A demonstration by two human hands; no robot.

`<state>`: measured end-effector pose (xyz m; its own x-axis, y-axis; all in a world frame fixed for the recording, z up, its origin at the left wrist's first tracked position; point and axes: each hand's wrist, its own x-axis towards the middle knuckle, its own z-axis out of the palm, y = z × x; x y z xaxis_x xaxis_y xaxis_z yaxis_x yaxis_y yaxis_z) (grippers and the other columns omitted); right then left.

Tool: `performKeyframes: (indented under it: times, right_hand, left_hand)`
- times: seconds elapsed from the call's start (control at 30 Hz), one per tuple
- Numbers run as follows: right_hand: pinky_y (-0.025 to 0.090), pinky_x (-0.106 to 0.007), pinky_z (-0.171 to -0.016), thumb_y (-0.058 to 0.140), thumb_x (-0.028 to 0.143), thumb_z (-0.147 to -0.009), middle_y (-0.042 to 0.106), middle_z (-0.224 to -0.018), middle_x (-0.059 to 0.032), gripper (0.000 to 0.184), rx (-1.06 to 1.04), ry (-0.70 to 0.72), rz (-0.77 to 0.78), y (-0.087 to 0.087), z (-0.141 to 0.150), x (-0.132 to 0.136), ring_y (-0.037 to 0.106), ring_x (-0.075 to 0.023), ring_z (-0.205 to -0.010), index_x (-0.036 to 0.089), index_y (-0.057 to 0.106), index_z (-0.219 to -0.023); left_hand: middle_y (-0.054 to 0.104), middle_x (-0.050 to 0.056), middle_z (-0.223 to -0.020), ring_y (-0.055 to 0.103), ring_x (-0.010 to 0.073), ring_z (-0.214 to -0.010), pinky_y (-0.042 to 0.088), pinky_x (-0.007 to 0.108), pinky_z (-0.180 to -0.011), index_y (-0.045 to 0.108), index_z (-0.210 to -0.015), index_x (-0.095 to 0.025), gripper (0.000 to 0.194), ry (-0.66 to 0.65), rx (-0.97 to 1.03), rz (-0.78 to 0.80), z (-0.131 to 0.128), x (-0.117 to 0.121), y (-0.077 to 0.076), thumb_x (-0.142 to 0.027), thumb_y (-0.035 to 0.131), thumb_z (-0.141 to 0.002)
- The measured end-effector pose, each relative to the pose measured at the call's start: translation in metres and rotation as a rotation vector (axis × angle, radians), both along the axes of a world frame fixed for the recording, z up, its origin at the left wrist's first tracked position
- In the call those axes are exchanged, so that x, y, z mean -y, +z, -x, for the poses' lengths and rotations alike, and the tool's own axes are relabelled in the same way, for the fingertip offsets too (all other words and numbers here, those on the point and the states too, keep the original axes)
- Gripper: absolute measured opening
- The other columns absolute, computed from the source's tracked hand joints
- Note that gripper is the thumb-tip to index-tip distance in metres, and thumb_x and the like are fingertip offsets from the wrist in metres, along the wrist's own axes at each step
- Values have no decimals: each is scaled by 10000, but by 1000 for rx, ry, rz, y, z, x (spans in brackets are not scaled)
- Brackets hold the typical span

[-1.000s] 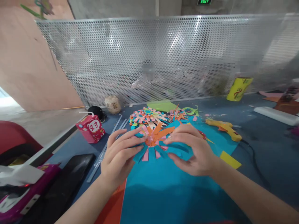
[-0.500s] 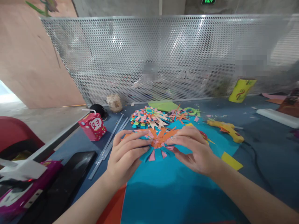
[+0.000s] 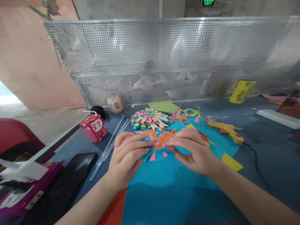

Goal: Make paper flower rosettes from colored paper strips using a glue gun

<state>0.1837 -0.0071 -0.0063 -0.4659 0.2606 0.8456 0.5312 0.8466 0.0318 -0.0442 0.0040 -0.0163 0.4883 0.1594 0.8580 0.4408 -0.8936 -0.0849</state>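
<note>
Between my hands is a paper flower (image 3: 159, 144) with orange, pink and blue fringed strips. My left hand (image 3: 130, 154) is closed on its left side, fingertips near the centre. On the opposite side my right hand (image 3: 195, 150) pinches the rim between thumb and fingers. The flower is held over a large blue paper sheet (image 3: 173, 193). Just behind it lies a finished-looking multicoloured paper flower (image 3: 150, 117) with layered fringes. Scissors with a red and yellow handle (image 3: 204, 136) are partly hidden behind my right hand.
A yellow glue gun (image 3: 226, 130) with a cable lies at right, near a yellow paper piece (image 3: 232, 162). Clear glue sticks (image 3: 109, 147), a red drink box (image 3: 93, 128), a black phone (image 3: 81, 165) and a purple power strip (image 3: 35, 193) are at left. A perforated metal screen (image 3: 159, 56) stands behind.
Both hands keep hold of the paper flower with barely any movement. The view has shifted very slightly.
</note>
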Motion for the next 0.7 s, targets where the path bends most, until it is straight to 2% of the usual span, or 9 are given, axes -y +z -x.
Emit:
performKeyframes:
  times: [0.17,0.27,0.37,0.43,0.47,0.57,0.6,0.63,0.7]
  right_hand:
    - [491,-314,-749,539,123,-783,623,-906,-43,309,14,-35,-28,1,1,0,588,-163,-858,235,504,-1069]
    - [478,-357,-801,571,194,-759,618,-974,-60,390,-6,-171,-62,9,-10,-5,567,-204,-927,238,475,-1135]
    - [430,-422,-868,523,231,-768,601,-1022,-89,347,-146,-398,-125,21,-36,-18,538,-245,-989,218,486,-1113]
    - [412,-465,-865,458,280,-801,584,-1033,-119,264,-270,-694,-13,25,-63,-30,516,-276,-1019,196,523,-1042]
    - [408,-499,-842,440,330,-804,585,-999,-147,273,-306,-875,100,24,-77,-36,517,-305,-1005,169,541,-1001]
    - [366,-625,-745,503,569,-689,543,-997,-291,559,-380,-1391,599,7,-121,-56,476,-453,-1010,78,563,-949]
    - [349,-651,-721,564,638,-586,546,-958,-311,639,-420,-1469,776,-3,-134,-62,480,-484,-981,79,580,-895]
    - [338,-667,-690,628,665,-472,556,-902,-308,661,-474,-1509,866,-13,-145,-66,484,-506,-951,104,590,-819]
    - [351,-639,-627,710,635,-314,561,-777,-266,576,-574,-1471,724,-33,-164,-72,496,-515,-899,179,545,-625]
  left_hand:
    - [701,46,-934,614,224,-985,398,447,-904,549,-921,-205,233,1,0,-5,1,-5,0,-73,595,-734]
    - [705,38,-920,622,216,-973,399,430,-900,547,-912,-212,241,31,13,-38,3,-12,-1,-60,592,-732]
    - [706,43,-905,629,216,-961,405,420,-885,543,-885,-210,239,62,24,-92,6,-18,-1,-56,611,-715]
    - [706,37,-911,637,207,-941,405,415,-879,541,-864,-218,230,74,13,-131,7,-19,0,-68,624,-712]
    - [706,33,-914,641,200,-930,401,413,-880,539,-858,-220,225,78,0,-146,6,-18,1,-72,627,-713]
    - [711,32,-896,650,189,-902,393,406,-872,538,-837,-213,198,72,-56,-175,4,-13,4,-73,620,-724]
    - [714,33,-885,652,190,-898,392,403,-865,539,-833,-209,185,70,-81,-181,3,-11,5,-73,613,-731]
    - [715,37,-878,653,191,-896,391,400,-858,542,-833,-207,173,69,-105,-191,2,-9,6,-73,602,-741]
    - [717,42,-877,654,189,-893,384,399,-857,547,-842,-205,160,79,-152,-209,-1,-7,8,-69,574,-762]
